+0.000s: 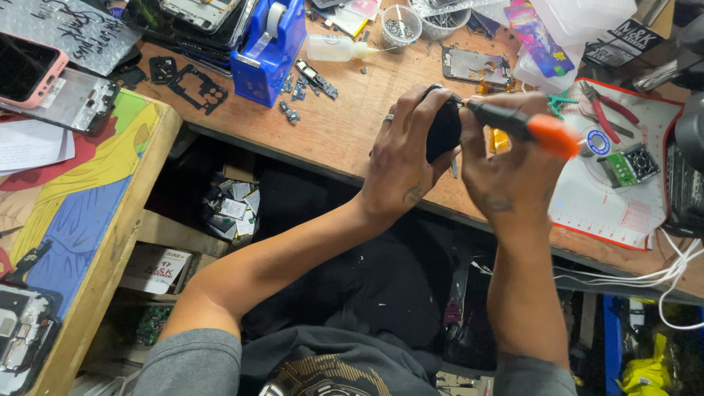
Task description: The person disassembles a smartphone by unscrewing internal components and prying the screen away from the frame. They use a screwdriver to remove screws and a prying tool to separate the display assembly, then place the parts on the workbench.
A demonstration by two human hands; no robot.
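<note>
My left hand [402,150], with a ring on one finger, grips a small black device [443,130] above the front edge of the wooden workbench [345,125]. My right hand [506,172] holds a screwdriver with a black shaft and orange handle [524,126]; its tip touches the top of the black device. Both hands are pressed close together around the device, which my left fingers mostly hide.
A blue tape dispenser [268,44], a white glue bottle [334,48], small cups of screws [401,23], phone frames [475,66] and loose parts lie at the back. Red-handled pliers [605,110] and a white mat [612,198] sit right. A colourful side table [88,191] with phones stands left.
</note>
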